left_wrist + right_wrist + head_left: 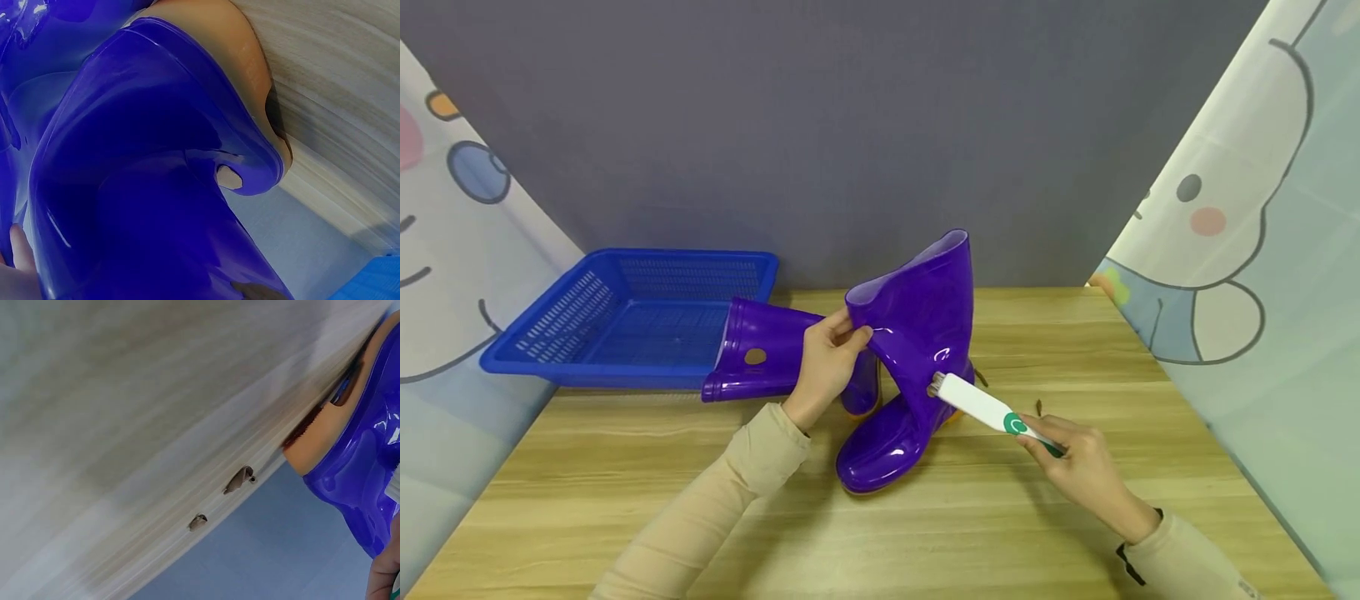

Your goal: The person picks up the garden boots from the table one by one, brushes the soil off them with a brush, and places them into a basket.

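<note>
A shiny purple rain boot [917, 325] with an orange sole stands on the table, its shaft creased at the ankle. My left hand [829, 358] pinches the boot's top edge between thumb and fingers. In my right hand [1078, 467] is a brush [981, 404] with a white and green handle, its bristles at the ankle of the standing boot. A second purple boot [782, 333] lies on its side behind my left hand. A brown patch [755, 357] marks its shaft. The left wrist view shows this lying boot [144, 206] up close, with a pale patch near its heel.
At the back left is a blue plastic basket [647, 371], with the lying boot's top against its near side. Small brown scraps [239, 479] lie on the wooden table [1000, 542] right of the standing boot. A grey wall [865, 125] rises behind the table.
</note>
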Motion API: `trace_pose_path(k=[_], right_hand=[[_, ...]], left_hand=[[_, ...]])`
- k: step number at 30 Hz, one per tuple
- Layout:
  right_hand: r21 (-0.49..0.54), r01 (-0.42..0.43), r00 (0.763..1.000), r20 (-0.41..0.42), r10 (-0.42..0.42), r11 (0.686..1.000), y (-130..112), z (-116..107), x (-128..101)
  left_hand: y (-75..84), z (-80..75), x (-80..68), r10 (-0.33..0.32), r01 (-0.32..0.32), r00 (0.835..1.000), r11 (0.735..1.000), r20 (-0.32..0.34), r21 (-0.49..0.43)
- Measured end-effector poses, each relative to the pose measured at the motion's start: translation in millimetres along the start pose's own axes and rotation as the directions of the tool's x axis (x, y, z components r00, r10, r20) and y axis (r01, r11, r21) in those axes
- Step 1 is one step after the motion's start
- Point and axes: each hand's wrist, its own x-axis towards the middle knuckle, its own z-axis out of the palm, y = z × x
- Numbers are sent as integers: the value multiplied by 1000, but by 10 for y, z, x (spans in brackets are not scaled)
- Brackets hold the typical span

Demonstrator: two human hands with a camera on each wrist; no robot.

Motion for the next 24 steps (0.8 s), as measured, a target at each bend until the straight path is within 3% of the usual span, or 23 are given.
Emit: trace_pose_path(k=[13, 17, 24], right_hand=[[-75, -51, 997, 57, 56, 996, 43, -134, -59], [-89, -28, 996, 77, 35, 996, 49, -192, -47], [-106, -17, 1000, 8, 18, 994, 15, -266, 44]], left_hand=[[20, 6, 15, -8, 8, 1000, 1000, 1, -4], [22, 11, 12, -10, 10, 1000, 1000, -1, 4], [27, 2, 12, 5, -5, 1000, 1000, -5, 30]])
